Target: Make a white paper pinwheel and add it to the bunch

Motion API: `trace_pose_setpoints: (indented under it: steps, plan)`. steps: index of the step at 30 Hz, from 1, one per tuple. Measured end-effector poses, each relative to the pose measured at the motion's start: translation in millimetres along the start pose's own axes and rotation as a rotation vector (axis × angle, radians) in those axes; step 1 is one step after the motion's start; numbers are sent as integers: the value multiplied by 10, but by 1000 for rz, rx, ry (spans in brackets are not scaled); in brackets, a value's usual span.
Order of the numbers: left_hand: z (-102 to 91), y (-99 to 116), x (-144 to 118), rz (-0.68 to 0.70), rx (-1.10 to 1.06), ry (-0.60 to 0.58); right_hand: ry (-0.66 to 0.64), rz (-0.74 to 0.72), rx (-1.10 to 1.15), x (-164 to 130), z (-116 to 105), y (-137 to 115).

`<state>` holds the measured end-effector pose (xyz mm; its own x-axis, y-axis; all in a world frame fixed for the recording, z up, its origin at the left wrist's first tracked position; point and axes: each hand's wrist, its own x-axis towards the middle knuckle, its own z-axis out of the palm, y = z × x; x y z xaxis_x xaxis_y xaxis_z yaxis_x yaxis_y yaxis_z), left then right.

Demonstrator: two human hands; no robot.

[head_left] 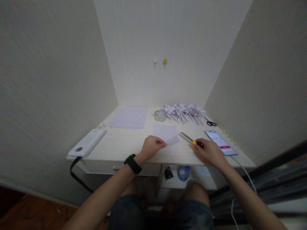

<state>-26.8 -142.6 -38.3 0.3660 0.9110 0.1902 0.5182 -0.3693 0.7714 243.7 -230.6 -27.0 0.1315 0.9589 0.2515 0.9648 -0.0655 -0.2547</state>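
Note:
My left hand (151, 146) rests on the desk (120, 145) and pinches the near edge of a small white paper sheet (166, 133). A black watch is on that wrist. My right hand (208, 150) lies on the desk to the right, closed on the yellow and black handle of a utility knife (190, 139). Its blade points away to the upper left, beside the paper.
A stack of white paper (129, 117) lies at the back left, a tape roll (160, 115) and a pile of folded paper pieces (184, 111) behind. Scissors (210, 122) and a lit phone (220, 142) lie at right, a white power bank (87, 142) at left.

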Motion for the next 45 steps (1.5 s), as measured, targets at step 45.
trace_pose_setpoints:
  steps: [45]
  plan:
    - [111,30,25,-186,-402,207,-30,-20,-72,-59,-29,-121]
